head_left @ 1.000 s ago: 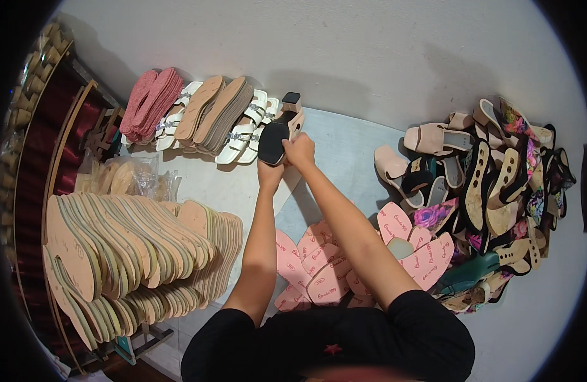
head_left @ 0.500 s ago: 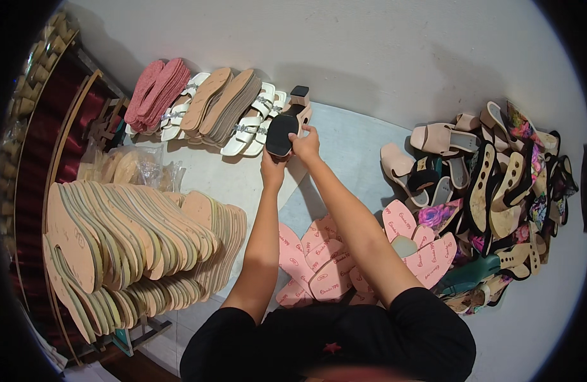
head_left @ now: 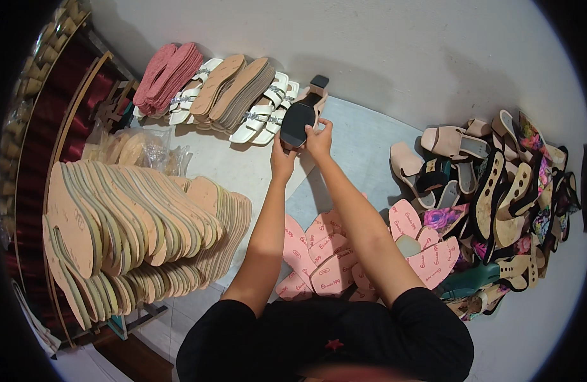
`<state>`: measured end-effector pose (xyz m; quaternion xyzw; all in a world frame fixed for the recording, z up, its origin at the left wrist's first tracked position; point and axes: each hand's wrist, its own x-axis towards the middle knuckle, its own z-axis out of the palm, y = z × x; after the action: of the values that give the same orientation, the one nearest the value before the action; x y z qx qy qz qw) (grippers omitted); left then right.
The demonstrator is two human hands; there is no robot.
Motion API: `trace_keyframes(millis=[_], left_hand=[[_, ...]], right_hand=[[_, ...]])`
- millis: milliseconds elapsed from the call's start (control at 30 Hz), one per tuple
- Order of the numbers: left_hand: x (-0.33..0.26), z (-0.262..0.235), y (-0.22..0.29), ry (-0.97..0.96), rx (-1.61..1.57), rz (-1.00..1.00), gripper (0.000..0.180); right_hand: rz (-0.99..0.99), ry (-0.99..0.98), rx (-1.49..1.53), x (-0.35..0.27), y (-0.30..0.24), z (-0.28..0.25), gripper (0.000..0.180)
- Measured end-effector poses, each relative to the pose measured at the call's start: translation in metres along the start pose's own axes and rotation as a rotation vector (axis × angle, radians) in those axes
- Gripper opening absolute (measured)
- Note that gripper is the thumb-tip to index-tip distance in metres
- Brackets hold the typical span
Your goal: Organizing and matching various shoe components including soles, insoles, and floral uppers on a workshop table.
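With left hand (head_left: 282, 164) and right hand (head_left: 319, 139) I'm pinching the sandal (head_left: 298, 122) by its toe at the frame's upper centre; I'm judging this a holding step, next calling for steady support.

Pink insoles (head_left: 335, 275): red script lettering repeats in slanting rows, a small oval-ringed mark sitting among it.
Tan soles (head_left: 76, 243): stacked left of the pink insoles, the front one bears a small dark stamp, too small to read.
Black shirt (head_left: 268, 340): nearer the wearer than the pink insoles, it carries a red star (head_left: 334, 344).
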<state>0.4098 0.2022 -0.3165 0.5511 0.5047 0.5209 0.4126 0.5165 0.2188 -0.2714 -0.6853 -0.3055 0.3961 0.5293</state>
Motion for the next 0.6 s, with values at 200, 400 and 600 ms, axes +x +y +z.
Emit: trace_keyframes(millis=[200,400,600], left_hand=[[-0.025,-0.015,0.019,-0.038,-0.067,-0.025,0.064],[-0.145,-0.054,0.120,-0.113,0.244,0.041,0.046],[-0.281,-0.126,0.155,-0.224,-0.051,-0.089,0.027]], right_hand=[[-0.154,-0.158,-0.220,0.008,0.008,-0.023,0.051],[-0.154,-0.277,-0.238,-0.065,-0.008,-0.033,0.047],[-0.265,-0.500,-0.097,-0.176,-0.019,-0.020,0.038]])
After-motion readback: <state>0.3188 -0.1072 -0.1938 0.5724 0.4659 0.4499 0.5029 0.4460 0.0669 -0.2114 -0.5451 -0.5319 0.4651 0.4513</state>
